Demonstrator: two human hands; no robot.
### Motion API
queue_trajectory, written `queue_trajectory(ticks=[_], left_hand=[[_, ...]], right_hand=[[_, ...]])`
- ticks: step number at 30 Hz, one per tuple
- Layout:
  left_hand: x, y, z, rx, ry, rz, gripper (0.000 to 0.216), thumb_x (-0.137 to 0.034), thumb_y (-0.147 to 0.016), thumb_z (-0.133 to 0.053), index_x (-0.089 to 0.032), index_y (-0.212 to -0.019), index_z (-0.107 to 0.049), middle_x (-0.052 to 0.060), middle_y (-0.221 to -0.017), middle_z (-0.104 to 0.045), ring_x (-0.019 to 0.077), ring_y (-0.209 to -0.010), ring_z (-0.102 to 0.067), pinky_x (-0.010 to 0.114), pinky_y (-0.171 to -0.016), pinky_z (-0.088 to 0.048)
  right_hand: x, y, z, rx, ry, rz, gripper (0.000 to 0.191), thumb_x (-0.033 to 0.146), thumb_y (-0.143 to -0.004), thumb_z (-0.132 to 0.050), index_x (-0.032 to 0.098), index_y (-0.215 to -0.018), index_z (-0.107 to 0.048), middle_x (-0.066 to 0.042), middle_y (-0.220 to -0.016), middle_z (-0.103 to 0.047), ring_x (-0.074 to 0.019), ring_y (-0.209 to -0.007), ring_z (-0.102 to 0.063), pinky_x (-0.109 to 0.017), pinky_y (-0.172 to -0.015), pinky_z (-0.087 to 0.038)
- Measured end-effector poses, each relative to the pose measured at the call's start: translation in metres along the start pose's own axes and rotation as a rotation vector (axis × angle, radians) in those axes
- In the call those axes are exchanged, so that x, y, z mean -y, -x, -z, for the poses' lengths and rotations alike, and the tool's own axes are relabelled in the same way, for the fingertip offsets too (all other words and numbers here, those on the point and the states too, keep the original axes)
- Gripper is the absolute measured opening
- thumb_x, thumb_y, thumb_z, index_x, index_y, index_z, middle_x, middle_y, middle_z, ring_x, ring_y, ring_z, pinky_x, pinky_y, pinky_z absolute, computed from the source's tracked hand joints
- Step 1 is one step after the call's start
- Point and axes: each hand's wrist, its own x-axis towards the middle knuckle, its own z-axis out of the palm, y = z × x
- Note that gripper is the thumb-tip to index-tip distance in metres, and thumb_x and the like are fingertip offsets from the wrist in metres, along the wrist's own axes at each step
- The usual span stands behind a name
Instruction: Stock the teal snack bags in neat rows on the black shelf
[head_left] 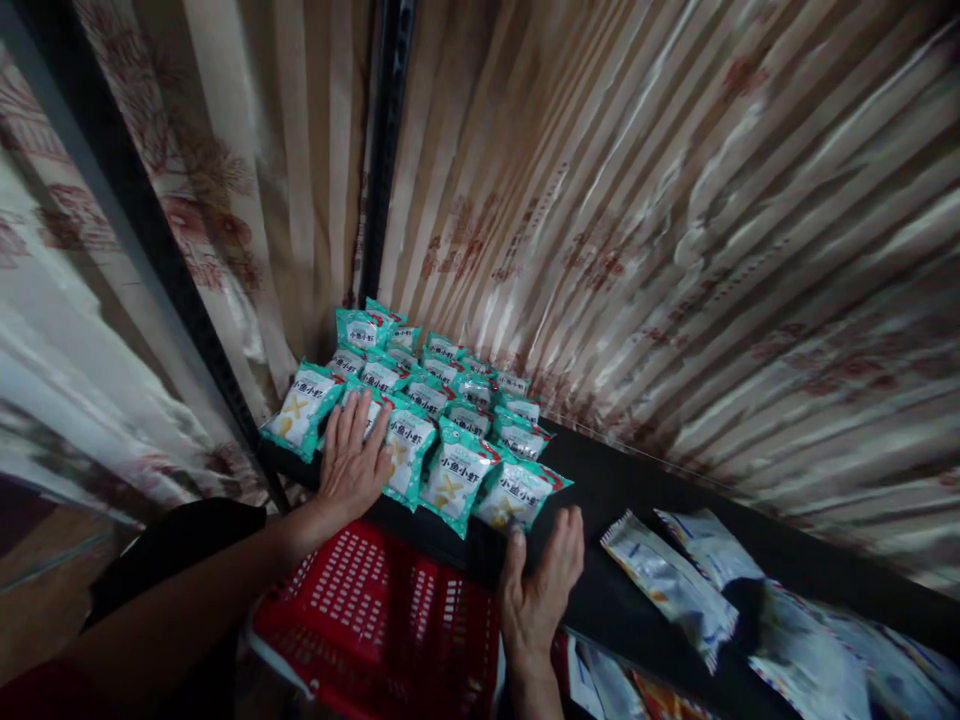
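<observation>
Several teal snack packets (420, 410) lie in rows on a dark shelf (637, 480). My left hand (352, 460) rests flat, fingers stretched out, on the packets at the front left. My right hand (540, 585) is open at the shelf's front edge, its fingertips just below the front-right teal packet (517, 495). Neither hand holds anything. A red plastic basket (382, 610) sits below the shelf between my arms.
Silver-white packets (671, 580) lie on the shelf to the right, with more at the lower right. A patterned curtain (675, 230) hangs behind the shelf. Black frame posts (386, 150) stand at the back left corner.
</observation>
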Motion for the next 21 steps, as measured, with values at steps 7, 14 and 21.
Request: queue_trajectory(ticks=[7,14,21], left_hand=[[0.006,0.003,0.002,0.0,-0.015,-0.006,0.061,-0.024,-0.088,-0.046,-0.022,-0.145,-0.024,0.011,-0.154,-0.015,0.0302,-0.141,-0.013,0.055,-0.111,-0.019],[0.013,-0.025,0.023,-0.123,0.02,0.031,0.061,-0.022,-0.088,-0.046,-0.023,-0.145,-0.024,0.011,-0.154,-0.012,0.031,-0.14,-0.013,0.057,-0.11,-0.02],[0.057,-0.049,0.018,-0.223,-0.043,0.183,0.054,-0.026,-0.088,-0.044,-0.016,-0.14,-0.034,0.016,-0.15,-0.026,0.0324,-0.138,-0.023,0.056,-0.105,-0.029]], right_hand=[[0.021,-0.008,0.01,0.002,-0.042,0.055,0.057,0.033,-0.094,-0.036,0.02,-0.146,-0.018,-0.016,-0.15,-0.024,-0.0346,-0.137,-0.025,-0.064,-0.102,-0.029],[0.069,-0.08,0.006,0.182,-0.193,0.215,0.05,0.027,-0.092,-0.04,0.024,-0.141,-0.032,-0.009,-0.147,-0.035,-0.0252,-0.135,-0.033,-0.052,-0.106,-0.034],[0.117,-0.162,-0.072,0.454,-0.495,0.063,0.046,0.039,-0.086,-0.05,0.02,-0.127,-0.054,-0.01,-0.127,-0.059,-0.0267,-0.117,-0.055,-0.048,-0.098,-0.043]])
